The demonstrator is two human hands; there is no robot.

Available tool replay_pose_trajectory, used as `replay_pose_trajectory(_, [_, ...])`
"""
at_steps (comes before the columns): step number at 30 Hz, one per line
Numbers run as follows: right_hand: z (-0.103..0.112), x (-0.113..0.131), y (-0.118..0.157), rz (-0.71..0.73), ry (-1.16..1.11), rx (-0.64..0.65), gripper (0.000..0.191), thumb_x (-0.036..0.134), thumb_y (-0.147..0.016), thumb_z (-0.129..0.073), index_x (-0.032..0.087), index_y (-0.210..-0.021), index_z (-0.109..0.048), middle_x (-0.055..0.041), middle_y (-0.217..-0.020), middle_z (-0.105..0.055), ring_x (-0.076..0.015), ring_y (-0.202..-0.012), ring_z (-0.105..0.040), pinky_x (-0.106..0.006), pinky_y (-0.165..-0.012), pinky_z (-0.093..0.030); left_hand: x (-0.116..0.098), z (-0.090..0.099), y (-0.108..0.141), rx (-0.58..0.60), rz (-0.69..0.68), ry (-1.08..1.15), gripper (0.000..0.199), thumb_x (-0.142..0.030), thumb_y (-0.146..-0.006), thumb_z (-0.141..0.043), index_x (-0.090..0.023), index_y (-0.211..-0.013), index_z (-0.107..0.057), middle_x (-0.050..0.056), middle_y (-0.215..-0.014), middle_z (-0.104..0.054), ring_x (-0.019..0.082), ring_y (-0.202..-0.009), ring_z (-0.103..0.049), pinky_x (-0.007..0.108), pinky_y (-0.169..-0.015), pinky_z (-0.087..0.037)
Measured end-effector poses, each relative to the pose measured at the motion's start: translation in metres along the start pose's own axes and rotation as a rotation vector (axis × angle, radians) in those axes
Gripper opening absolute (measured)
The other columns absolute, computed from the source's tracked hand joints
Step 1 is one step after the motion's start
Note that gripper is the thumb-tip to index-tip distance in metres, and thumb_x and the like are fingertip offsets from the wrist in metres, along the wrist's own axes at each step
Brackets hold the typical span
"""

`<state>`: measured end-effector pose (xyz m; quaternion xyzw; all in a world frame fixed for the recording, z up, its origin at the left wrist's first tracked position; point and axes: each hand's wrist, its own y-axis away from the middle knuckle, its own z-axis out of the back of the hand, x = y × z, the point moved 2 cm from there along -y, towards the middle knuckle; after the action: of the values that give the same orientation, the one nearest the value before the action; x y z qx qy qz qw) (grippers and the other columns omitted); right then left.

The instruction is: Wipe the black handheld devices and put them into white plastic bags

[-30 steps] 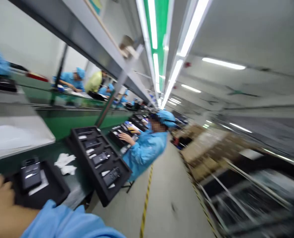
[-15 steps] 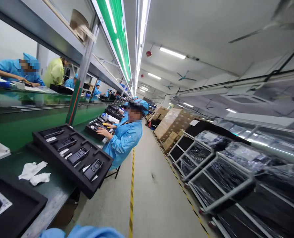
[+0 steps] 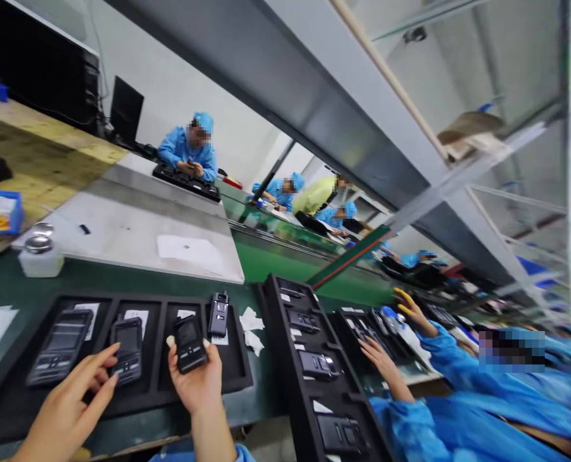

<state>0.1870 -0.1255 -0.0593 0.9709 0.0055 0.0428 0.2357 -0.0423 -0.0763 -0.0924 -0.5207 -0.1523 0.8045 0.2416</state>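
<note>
My right hand (image 3: pixel 199 378) is closed around a black handheld device with a screen and keys (image 3: pixel 190 343), held face up over the black foam tray (image 3: pixel 158 385). Finger cots cover the thumb and a fingertip of this hand. To the left, my left hand (image 3: pixel 74 401) has its fingers apart, the tips beside a second handheld device (image 3: pixel 128 346) lying in the tray; whether they touch it I cannot tell. A third device (image 3: pixel 60 346) lies in the leftmost compartment. Another, smaller-looking device (image 3: pixel 219 314) rests in the right compartment, near white labels.
Right of my tray, another foam tray (image 3: pixel 309 366) holds several devices. Crumpled white tissues (image 3: pixel 253 330) lie between the trays. A co-worker's yellow-tipped hand (image 3: pixel 408 308) works at the right. A dispenser bottle (image 3: pixel 41 253) and white board (image 3: pixel 122 212) stand behind; a slanted post (image 3: pixel 353 253) rises beyond.
My view has swung left from the aisle to the bench. Both my hands and the handheld device in my right hand now show; the hands were out of sight before.
</note>
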Motion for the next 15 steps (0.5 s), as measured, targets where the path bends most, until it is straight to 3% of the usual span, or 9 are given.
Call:
replay_pose_trajectory(5, [-0.015,-0.001,-0.015,0.131,-0.031,-0.016,0.046,0.039,-0.083,-0.055,0.006,-0.115,-0.06,-0.0237,-0.127,-0.059,-0.0266,-0.111,-0.062,-0.031,-0.07,-0.058,-0.005,-0.002,0.0,0.043,-0.105,-0.023,0.041,-0.042,-0.095,-0.054,-0.025,-0.133,-0.054,0.004,-0.106,-0.064,0.01,-0.075,-0.065,0.016,-0.07,-0.056])
replay_pose_trajectory(10, [-0.01,-0.005,-0.021,0.183,-0.064,-0.054,0.035,0.038,-0.093,-0.05,0.008,-0.108,-0.062,-0.0194,-0.117,-0.065,-0.0316,-0.126,-0.055,-0.038,-0.083,-0.06,-0.001,-0.003,0.004,0.036,-0.157,-0.05,0.041,-0.04,-0.096,-0.053,-0.026,-0.135,-0.053,0.004,-0.108,-0.064,0.011,-0.079,-0.065,0.016,-0.074,-0.056])
replay_pose_trajectory(15, [0.001,-0.01,0.001,0.121,0.087,-0.059,0.06,0.05,-0.102,-0.036,-0.004,-0.102,-0.062,-0.0237,-0.1,-0.068,-0.0289,-0.107,-0.067,-0.034,-0.086,-0.059,0.014,-0.009,0.01,0.045,-0.132,-0.049,0.046,-0.043,-0.095,-0.054,-0.026,-0.138,-0.051,0.007,-0.114,-0.064,0.013,-0.082,-0.066,0.017,-0.074,-0.056])
